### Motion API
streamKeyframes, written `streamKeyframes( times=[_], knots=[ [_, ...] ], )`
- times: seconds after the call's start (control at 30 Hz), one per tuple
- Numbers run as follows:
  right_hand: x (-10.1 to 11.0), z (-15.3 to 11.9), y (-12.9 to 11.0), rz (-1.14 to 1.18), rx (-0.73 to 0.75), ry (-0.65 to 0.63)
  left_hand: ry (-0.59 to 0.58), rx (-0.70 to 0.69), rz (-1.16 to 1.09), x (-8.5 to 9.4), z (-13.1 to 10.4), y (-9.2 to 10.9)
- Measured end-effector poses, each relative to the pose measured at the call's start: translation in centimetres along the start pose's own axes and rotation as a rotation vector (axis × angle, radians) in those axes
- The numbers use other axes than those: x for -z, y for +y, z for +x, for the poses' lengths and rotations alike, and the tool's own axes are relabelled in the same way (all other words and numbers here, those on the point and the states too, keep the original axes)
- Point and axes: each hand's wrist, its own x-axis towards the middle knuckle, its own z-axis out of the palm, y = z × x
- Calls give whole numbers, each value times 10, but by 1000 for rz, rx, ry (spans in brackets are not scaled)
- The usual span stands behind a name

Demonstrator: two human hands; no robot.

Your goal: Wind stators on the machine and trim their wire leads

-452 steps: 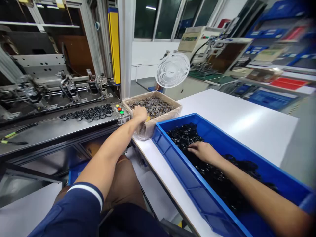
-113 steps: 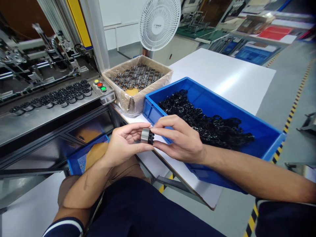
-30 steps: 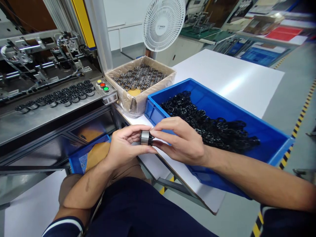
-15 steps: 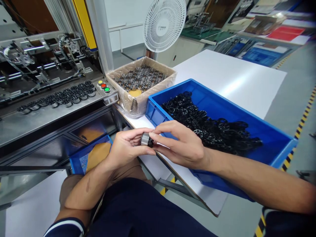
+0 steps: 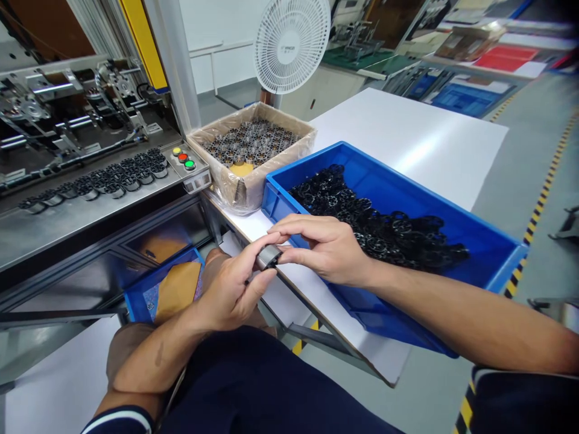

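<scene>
A short metal cylinder with a black end piece is between my two hands, above the edge of the white table. My left hand is closed round it, thumb on the near side and fingers behind. My right hand pinches at its right, black end, thumb touching it and fingers reaching over the top. The blue bin beyond my right hand holds many black ring-shaped parts. Left of that bin, a plastic-lined box holds many metal and black cylinders.
Rows of similar cylinders stand on the machine's metal ledge, beside a box with yellow, red and green buttons. A white fan stands behind. Below left is a blue bin with brown paper.
My left hand has turned, tilting the cylinder so its black end shows more. My right fingers have shifted over its top. The whole view has moved slightly.
</scene>
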Motion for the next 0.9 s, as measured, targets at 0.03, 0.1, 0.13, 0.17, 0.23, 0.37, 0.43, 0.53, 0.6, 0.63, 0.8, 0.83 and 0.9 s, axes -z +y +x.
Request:
streamKeyframes(
  times=[0.03,0.1,0.13,0.17,0.23,0.37,0.43,0.53,0.6,0.63,0.8,0.83,0.9],
  knots=[
    [-1,0,-1,3,2,3,-6,0,-10,-1,0,-1],
    [-2,0,-2,-2,7,1,-6,4,-51,-3,-1,-3],
    [-2,-1,-2,-19,9,-6,-4,6,-78,-4,-2,-3],
    [-3,-1,-2,-46,11,-12,-7,14,-102,-4,-3,-3],
    [-3,-2,-1,-118,9,-25,9,40,-73,1,-7,-5],
    [0,-4,6,-237,44,-31,326,144,347,55,-23,-22],
    [0,-5,11,-273,95,-24,506,221,501,105,-35,-38],
    [-4,-7,13,-318,183,-50,719,313,662,186,-51,-64],
    [-7,-7,11,-359,235,-79,773,356,724,231,-58,-81],
    [-8,-6,10,-382,256,-89,789,371,746,248,-59,-88],
    [14,-2,7,-518,282,-61,789,402,791,282,-70,-108],
    [22,-2,12,-551,264,-41,775,399,798,282,-73,-108],
    [42,-4,29,-621,185,12,735,389,822,280,-76,-105]
  ],
)
